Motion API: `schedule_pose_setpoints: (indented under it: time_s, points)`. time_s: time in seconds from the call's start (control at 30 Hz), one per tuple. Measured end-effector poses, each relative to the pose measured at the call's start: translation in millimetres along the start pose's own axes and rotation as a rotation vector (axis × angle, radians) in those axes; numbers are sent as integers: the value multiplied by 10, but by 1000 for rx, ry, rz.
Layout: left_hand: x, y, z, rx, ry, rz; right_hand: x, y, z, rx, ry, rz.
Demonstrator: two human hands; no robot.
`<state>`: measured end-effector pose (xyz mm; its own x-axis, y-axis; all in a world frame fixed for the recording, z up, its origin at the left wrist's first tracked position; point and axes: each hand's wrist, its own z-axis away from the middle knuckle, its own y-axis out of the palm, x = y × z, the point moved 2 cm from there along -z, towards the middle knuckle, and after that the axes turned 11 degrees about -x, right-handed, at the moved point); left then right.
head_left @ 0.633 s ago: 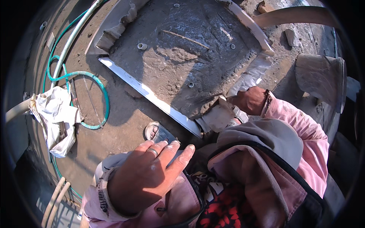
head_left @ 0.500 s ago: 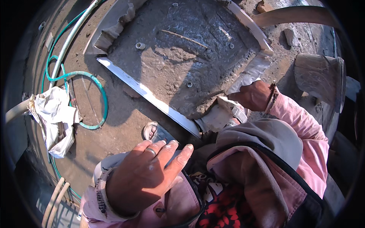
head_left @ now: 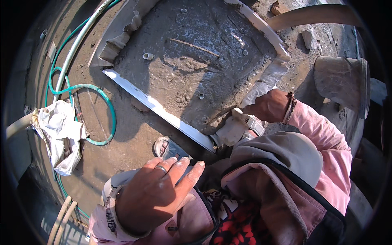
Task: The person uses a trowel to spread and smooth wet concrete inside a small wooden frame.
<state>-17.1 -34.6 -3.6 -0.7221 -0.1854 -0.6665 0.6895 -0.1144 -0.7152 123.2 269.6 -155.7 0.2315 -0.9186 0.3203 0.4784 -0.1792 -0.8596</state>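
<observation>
My left hand (head_left: 156, 192) rests near my bent leg at the bottom, fingers slightly apart, a ring on one finger, holding nothing I can see. My right hand (head_left: 267, 106) has curled fingers at the near right corner of a bed of wet grey mortar (head_left: 190, 65), beside a broken light board (head_left: 229, 128) and a crumpled grey strip (head_left: 261, 83); what it grips is unclear. A long white board (head_left: 155, 106) edges the bed's near left side. Short pipe stubs (head_left: 148, 56) and a thin rod (head_left: 194, 47) lie in the mortar. My sandalled foot (head_left: 162, 147) is below the white board.
Green hose (head_left: 107, 104) and white pipe (head_left: 71, 53) run along the left, by a crumpled white sack (head_left: 61, 139) and tan pipes (head_left: 61, 220). A grey bucket (head_left: 339, 87) lies at the right, near a curved brown strip (head_left: 310, 16) and rubble (head_left: 308, 40).
My right hand has shifted slightly, first up and right, then a little back down. My left hand has moved a little down with the tilting view and stays open.
</observation>
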Motion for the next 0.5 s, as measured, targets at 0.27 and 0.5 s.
schedule_pose_setpoints:
  time_s: [0.27,0.5]
  points:
    - [35,24,-7,52,-1,-73,-268,-89,186,72,253,83]
    - [47,55,-17,33,-25,-59,-411,-379,94,-407,244,33]
